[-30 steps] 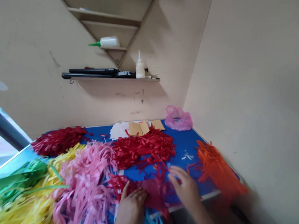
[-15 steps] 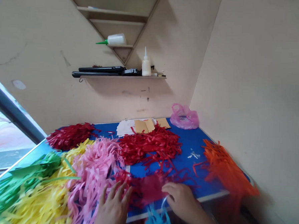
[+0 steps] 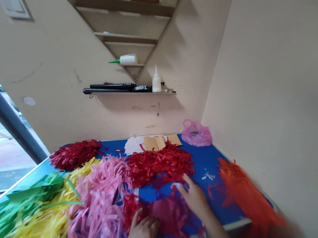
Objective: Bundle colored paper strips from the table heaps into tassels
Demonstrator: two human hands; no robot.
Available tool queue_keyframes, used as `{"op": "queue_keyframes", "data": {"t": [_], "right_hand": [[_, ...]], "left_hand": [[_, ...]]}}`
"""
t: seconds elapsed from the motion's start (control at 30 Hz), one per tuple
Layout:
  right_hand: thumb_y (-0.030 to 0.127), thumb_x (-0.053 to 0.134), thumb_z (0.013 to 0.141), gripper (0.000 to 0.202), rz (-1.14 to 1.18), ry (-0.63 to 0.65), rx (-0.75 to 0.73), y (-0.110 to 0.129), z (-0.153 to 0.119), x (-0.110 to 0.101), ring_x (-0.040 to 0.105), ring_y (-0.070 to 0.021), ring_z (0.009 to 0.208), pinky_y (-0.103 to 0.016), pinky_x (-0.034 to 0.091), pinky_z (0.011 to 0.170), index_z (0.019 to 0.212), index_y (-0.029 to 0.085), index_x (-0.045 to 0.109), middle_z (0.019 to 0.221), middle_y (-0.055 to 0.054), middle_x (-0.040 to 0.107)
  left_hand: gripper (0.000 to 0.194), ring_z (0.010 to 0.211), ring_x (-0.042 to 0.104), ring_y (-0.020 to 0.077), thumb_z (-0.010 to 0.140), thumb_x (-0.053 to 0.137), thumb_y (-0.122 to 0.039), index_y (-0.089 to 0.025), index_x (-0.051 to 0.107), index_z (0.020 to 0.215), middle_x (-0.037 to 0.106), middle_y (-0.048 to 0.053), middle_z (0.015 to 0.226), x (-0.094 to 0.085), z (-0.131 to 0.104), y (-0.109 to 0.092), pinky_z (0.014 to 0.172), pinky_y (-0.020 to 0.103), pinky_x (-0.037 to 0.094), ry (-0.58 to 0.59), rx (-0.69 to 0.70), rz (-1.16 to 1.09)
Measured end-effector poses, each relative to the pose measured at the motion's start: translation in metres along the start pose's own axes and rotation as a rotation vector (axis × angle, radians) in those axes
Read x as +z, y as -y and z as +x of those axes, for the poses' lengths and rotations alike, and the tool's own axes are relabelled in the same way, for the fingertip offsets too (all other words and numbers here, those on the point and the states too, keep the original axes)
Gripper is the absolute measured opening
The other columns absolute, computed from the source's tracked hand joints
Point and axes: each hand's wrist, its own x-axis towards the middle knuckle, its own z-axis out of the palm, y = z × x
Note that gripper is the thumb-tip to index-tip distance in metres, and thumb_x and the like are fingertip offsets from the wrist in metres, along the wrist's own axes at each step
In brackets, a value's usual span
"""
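Observation:
In the head view, a sheet of red paper with fringed strips (image 3: 164, 213) lies near the table's front edge, smeared by motion. My left hand (image 3: 144, 230) rests on its left part, thumb apart from the other fingers, which lie bent over the paper. Over its right side is my right hand (image 3: 192, 195), thumb and forefinger spread apart, fingertips near the loose red strips. I cannot make out anything held in it. Just beyond lies a larger heap of shredded red paper (image 3: 156, 165). Pink paper strips (image 3: 98, 197) lie left of my left hand.
Yellow (image 3: 44, 219) and green strips (image 3: 24, 197) lie further left, with a dark red heap (image 3: 75, 153) behind. Orange strips (image 3: 245, 194) hang over the right edge. Card pieces (image 3: 154, 143) and a pink plastic bag (image 3: 197, 135) sit at the back. Glue bottles (image 3: 157, 81) stand on wall shelves.
My right hand has moved forward and its fingers have spread. My left hand has shifted right onto the red paper. The light blue strips at the front no longer show; the view has tilted up.

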Motion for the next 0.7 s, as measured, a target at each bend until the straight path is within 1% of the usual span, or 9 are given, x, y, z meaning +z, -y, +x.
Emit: {"op": "queue_keyframes", "data": {"t": [0.03,0.07,0.17,0.2,0.27,0.37,0.47,0.6,0.7], "right_hand": [[0.040,0.046,0.090,0.062,0.012,-0.073,0.020,-0.001,-0.004,-0.002,0.053,-0.0301,0.127,-0.045,0.041,0.105,0.145,0.011,0.042,0.140,-0.018,0.053],[0.041,0.046,0.090,0.060,0.035,-0.071,-0.016,0.000,-0.011,-0.003,0.053,-0.0291,0.127,-0.044,0.041,0.105,0.144,0.014,0.045,0.140,-0.016,0.054],[0.039,0.066,0.077,0.061,0.050,0.189,-0.247,0.005,-0.041,-0.001,0.055,-0.0284,0.124,-0.039,0.042,0.104,0.135,0.025,0.057,0.136,-0.008,0.059],[0.036,0.069,0.074,0.058,0.029,0.274,-0.295,0.006,-0.048,0.001,0.058,-0.0281,0.120,-0.038,0.043,0.102,0.130,0.027,0.061,0.131,-0.006,0.063],[0.030,0.065,0.077,0.041,-0.006,0.341,-0.308,0.005,-0.054,0.008,0.065,-0.0252,0.109,-0.034,0.046,0.095,0.117,0.029,0.069,0.118,-0.003,0.071],[0.024,0.053,0.085,0.025,0.039,0.321,-0.236,-0.004,-0.044,0.017,0.070,-0.0189,0.088,-0.026,0.048,0.078,0.097,0.026,0.075,0.093,0.000,0.076],[0.023,0.053,0.084,0.021,0.032,0.274,-0.167,-0.009,-0.029,0.022,0.069,-0.0174,0.078,-0.023,0.045,0.067,0.089,0.023,0.073,0.085,-0.001,0.076],[0.020,0.055,0.080,0.017,-0.033,0.181,-0.137,-0.001,-0.021,0.027,0.068,-0.0198,0.086,-0.025,0.042,0.073,0.084,0.022,0.071,0.089,-0.002,0.075],[0.021,0.054,0.081,0.017,-0.041,0.182,-0.157,0.003,-0.017,0.030,0.068,-0.0183,0.085,-0.025,0.041,0.072,0.086,0.023,0.070,0.088,0.000,0.075]], "left_hand": [[0.029,0.077,0.072,0.0139,0.079,0.054,-0.008,-0.032,0.069,0.083,0.077,-0.008,0.079,-0.005,0.002,-0.004,0.110,0.035,0.030,0.014,-0.037,-0.015],[0.028,0.077,0.072,0.0150,0.081,0.052,-0.010,-0.032,0.069,0.084,0.077,-0.006,0.080,-0.011,0.004,-0.009,0.108,0.037,0.033,0.031,-0.073,-0.025],[0.030,0.078,0.072,0.0181,0.089,0.044,-0.012,-0.029,0.069,0.088,0.077,-0.001,0.079,-0.025,0.014,-0.019,0.102,0.044,0.038,0.133,-0.125,-0.020],[0.031,0.078,0.072,0.0188,0.090,0.042,-0.012,-0.029,0.068,0.090,0.076,0.000,0.078,-0.028,0.016,-0.020,0.101,0.046,0.038,0.169,-0.126,-0.006],[0.029,0.076,0.072,0.0194,0.092,0.042,-0.014,-0.027,0.067,0.095,0.076,0.000,0.077,-0.032,0.020,-0.018,0.099,0.047,0.040,0.211,-0.122,0.007],[0.022,0.075,0.073,0.0201,0.091,0.043,-0.018,-0.023,0.064,0.097,0.077,0.003,0.079,-0.033,0.021,-0.008,0.091,0.043,0.046,0.177,-0.175,-0.044],[0.020,0.076,0.073,0.0199,0.091,0.043,-0.020,-0.023,0.063,0.092,0.078,0.003,0.083,-0.034,0.023,-0.001,0.083,0.039,0.049,0.185,-0.297,-0.104],[0.022,0.076,0.072,0.0208,0.090,0.043,-0.021,-0.025,0.064,0.086,0.077,0.000,0.083,-0.034,0.029,-0.001,0.080,0.039,0.048,0.221,-0.366,-0.093],[0.021,0.077,0.071,0.0224,0.090,0.043,-0.022,-0.024,0.063,0.085,0.076,0.001,0.080,-0.033,0.032,-0.002,0.082,0.042,0.046,0.229,-0.397,-0.078]]}}
